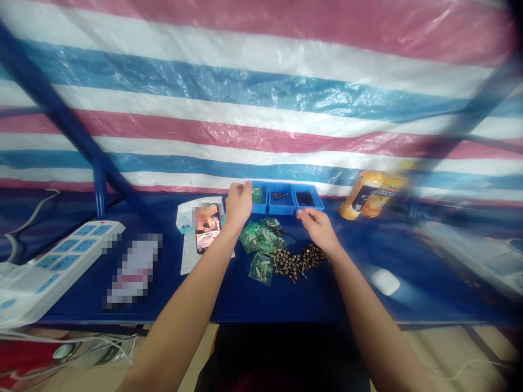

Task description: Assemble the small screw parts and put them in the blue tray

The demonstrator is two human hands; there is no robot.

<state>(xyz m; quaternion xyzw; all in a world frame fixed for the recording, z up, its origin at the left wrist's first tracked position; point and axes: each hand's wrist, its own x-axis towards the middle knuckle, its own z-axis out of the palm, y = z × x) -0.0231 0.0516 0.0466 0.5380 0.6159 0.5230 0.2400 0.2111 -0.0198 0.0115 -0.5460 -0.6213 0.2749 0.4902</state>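
Both bare hands are over a blue counter [359,302], right around a loose pile of small screws [296,262]. The right hand [317,228] sits just past the pile's far right end, with its fingers [307,216] curled loosely and fairly narrow, not spread wide. Can't tell if there's a screw pinched in there, since nothing shows between them.

The left hand [239,204] is farther away and off to the left, its fingers [245,187] bunched narrow right at the corner of three blue bins [281,204]. They're touching that corner or really close, hard to say, and I can't see anything held.

The bins sit in a row along the far edge. The left one has a green bag [257,195] in it, the middle one has small screws, and the right one has dark bits. Small green baggies [259,238] lie touching the pile on its left. Left of those, a phone [207,227] rests on white paper [192,256], and yellow cans [362,194] stand off to the right.
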